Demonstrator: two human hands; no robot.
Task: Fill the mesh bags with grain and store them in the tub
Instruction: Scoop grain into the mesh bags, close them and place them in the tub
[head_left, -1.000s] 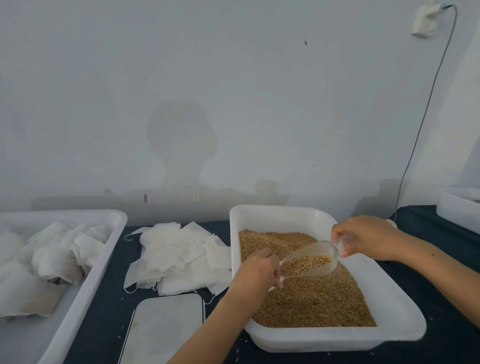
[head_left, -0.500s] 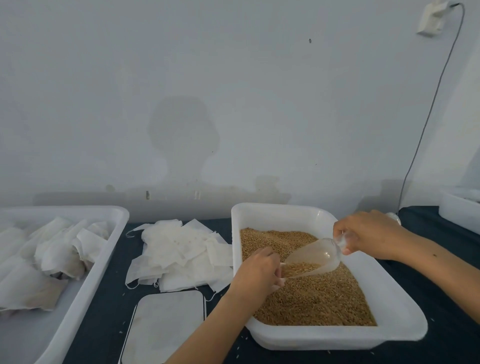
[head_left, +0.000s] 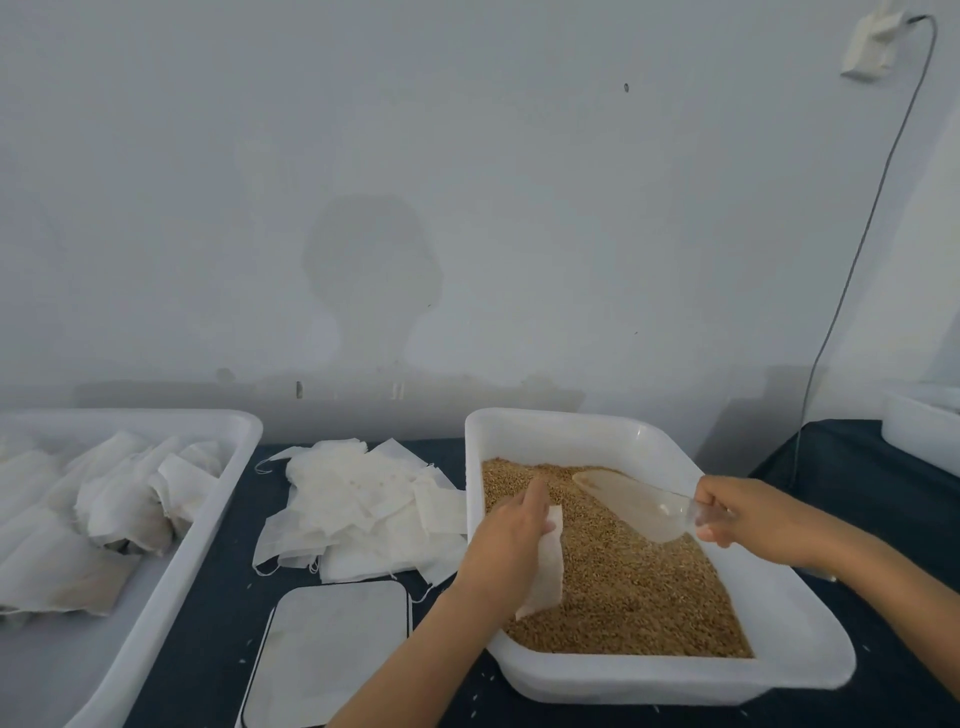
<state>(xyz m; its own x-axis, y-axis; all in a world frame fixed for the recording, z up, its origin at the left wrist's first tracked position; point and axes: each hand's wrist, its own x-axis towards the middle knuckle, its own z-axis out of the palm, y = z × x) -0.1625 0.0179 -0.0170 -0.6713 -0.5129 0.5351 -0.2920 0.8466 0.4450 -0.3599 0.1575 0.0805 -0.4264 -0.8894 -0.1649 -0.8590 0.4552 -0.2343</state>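
Your left hand (head_left: 511, 540) grips a bag (head_left: 545, 566) over the grain (head_left: 623, 587); your right (head_left: 748, 512) pinches an empty scoop (head_left: 636, 501). Filled bags (head_left: 98, 514) sit in the tub (head_left: 228, 483); a pile (head_left: 363, 509) awaits.

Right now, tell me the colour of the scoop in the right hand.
Clear, see-through plastic scoop, empty; head view shows it.
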